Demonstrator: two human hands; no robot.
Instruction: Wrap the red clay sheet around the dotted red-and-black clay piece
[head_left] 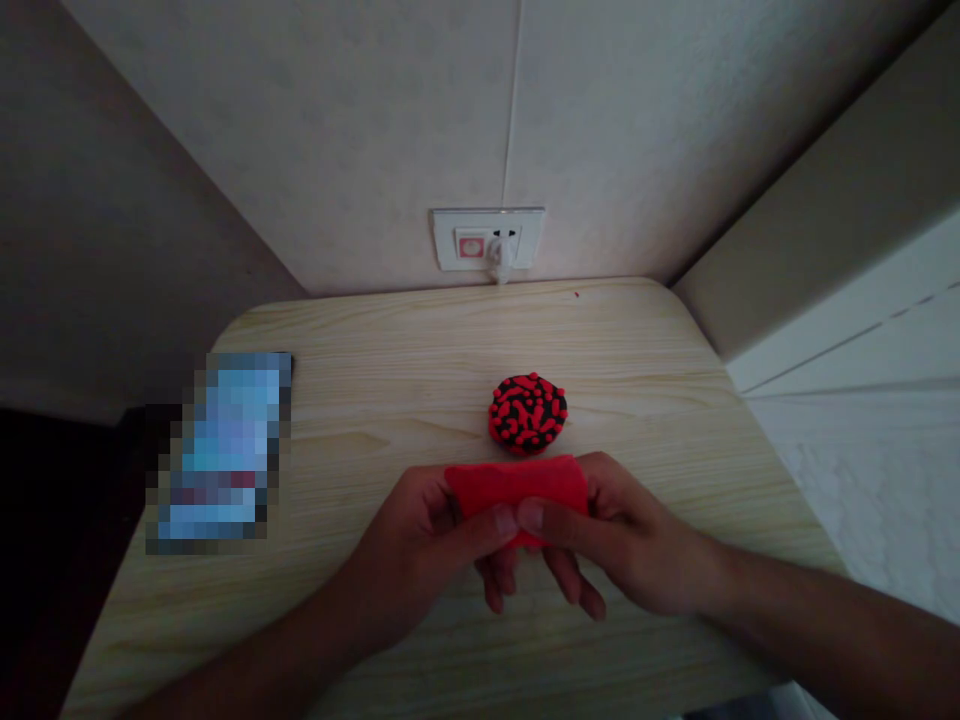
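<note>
Between my two hands is a flat, thin red sheet point(517, 485), soft-looking, perhaps clay or cloth; I cannot tell which. My left hand point(431, 540) pinches its left part, with the thumb lying on top. On the right, my right hand point(619, 530) grips it the same way, and the two thumb tips almost meet at its middle. Several fingers of both hands show below the sheet. Just beyond it, a round black lump covered with red dots and short red strips point(528, 413) rests on the wooden table point(375, 400).
A pixelated screen device, like a phone or tablet point(225, 440), lies at the table's left side. At the back, a wall socket point(487, 240) holds a plug with a thin white cable point(513, 110). A tiny red speck point(577, 295) lies near the rear edge. Pale furniture point(840, 220) stands at the right.
</note>
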